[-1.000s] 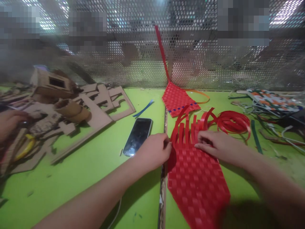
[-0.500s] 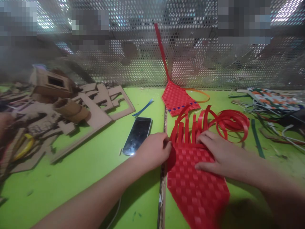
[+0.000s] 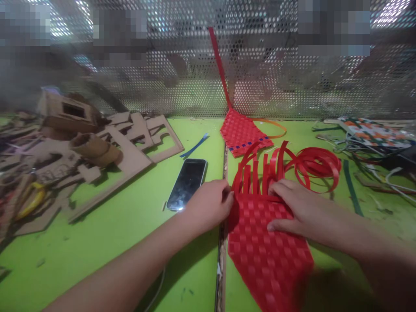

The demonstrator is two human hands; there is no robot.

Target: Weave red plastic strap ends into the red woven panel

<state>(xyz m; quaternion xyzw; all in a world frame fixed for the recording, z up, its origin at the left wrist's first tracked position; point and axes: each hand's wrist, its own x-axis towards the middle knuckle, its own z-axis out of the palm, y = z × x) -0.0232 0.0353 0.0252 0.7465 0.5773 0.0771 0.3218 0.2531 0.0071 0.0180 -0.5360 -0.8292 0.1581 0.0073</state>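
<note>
A red woven mat (image 3: 263, 251) of flat plastic strips lies before me, tapering toward the bottom of the view. Loose red strip ends (image 3: 255, 175) stand up along its far edge. My left hand (image 3: 212, 201) is closed in a pinch at the mat's upper left edge, on a red strip; the fingertips are partly hidden. My right hand (image 3: 289, 208) rests on the mat's right side, thumb apart from the fingers, which touch the weave beside the upright ends. A coil of red strip (image 3: 320, 167) lies just beyond the right hand.
A phone (image 3: 187, 184) lies left of my left hand. Cardboard pieces (image 3: 130, 151) are heaped at the left. A smaller red woven piece (image 3: 242, 130) leans near the perforated metal screen (image 3: 182, 82). A multicoloured woven piece (image 3: 373, 132) and cables (image 3: 390, 177) are at the right.
Both hands stay almost in place on the mat, with no clear movement of the strips. The whole view has shifted very slightly.
</note>
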